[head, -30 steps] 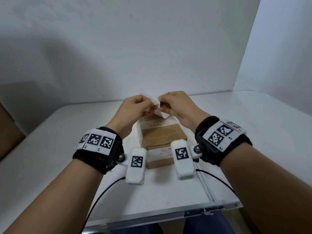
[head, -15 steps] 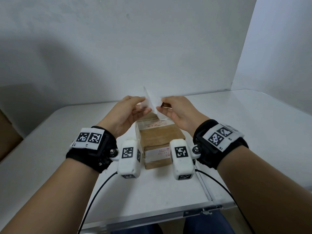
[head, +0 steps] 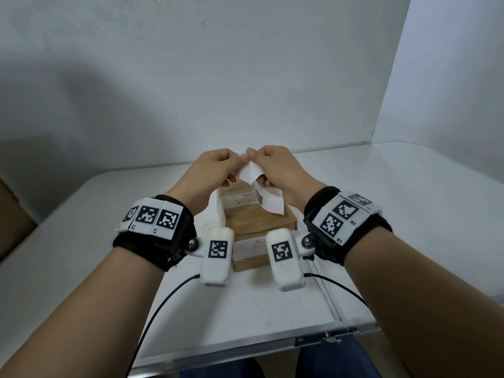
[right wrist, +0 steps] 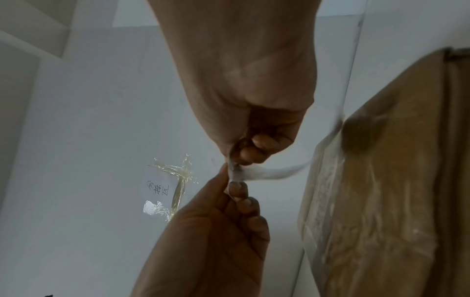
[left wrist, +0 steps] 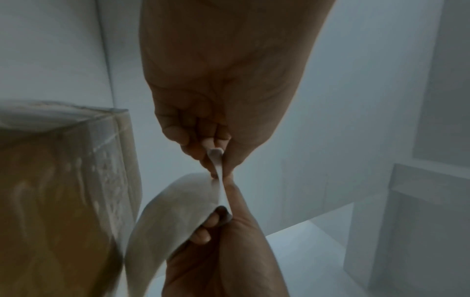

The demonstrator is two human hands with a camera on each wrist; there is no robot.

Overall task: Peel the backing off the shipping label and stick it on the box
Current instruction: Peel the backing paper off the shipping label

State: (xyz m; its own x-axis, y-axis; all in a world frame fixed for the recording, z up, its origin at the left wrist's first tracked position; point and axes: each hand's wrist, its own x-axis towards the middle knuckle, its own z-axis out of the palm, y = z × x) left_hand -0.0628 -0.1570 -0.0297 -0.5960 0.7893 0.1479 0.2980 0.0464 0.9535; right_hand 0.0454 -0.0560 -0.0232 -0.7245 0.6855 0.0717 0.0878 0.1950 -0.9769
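We see the fingertips of both hands meeting at the top corner of a white paper shipping label, which is curled and hangs in the air above the box. The left hand pinches that corner between thumb and forefinger, its other fingers folded into the palm; the left wrist view shows the left hand gripping a thin strip of the paper at its fingertips. The right hand pinches the same corner from the other side, thumb tip against forefinger, with its remaining fingers curled behind the sheet. In the right wrist view the right hand and the left hand touch tip to tip on the paper edge. We cannot tell whether the layers of the label have come apart at the corner.

The lower part of the label droops toward the right hand's side, showing some dark print, and its bottom tip hangs close over the box top.

Below the hands a brown cardboard box wrapped in clear tape stands on the white table, between the two forearms. A small handwritten paper note taped flat to the table lies beyond the hands in the right wrist view.
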